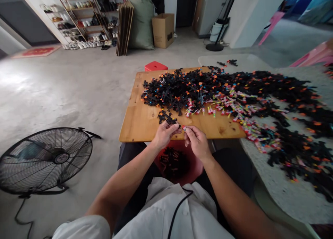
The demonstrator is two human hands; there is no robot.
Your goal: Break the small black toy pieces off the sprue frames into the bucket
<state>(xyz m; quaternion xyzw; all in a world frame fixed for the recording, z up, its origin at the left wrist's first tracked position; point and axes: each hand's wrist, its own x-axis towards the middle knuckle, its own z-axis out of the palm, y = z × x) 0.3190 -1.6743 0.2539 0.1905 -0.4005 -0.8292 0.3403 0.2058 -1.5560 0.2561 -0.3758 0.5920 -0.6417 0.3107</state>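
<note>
My left hand [164, 134] is closed on a black toy gun [179, 126], whose dark end shows past the thumb. Several more black toy guns [166, 116] lie at or under its fingertips; I cannot tell which of them are gripped. Just to the right, my right hand [197, 141] pinches a small red-and-white candy tube [184, 127] close to that dark end. Whether the two pieces touch is too small to tell. Between my legs sits a red basin [199, 167] with black toy guns and small pale tubes inside.
A wooden table [140, 119] bears a big heap of black toy guns [177, 88] with orange tips. Colourful candy tubes [231, 101] lie along its front, spilling onto a grey table [281, 194]. A floor fan [61, 158] stands left, a red stool [155, 66] behind.
</note>
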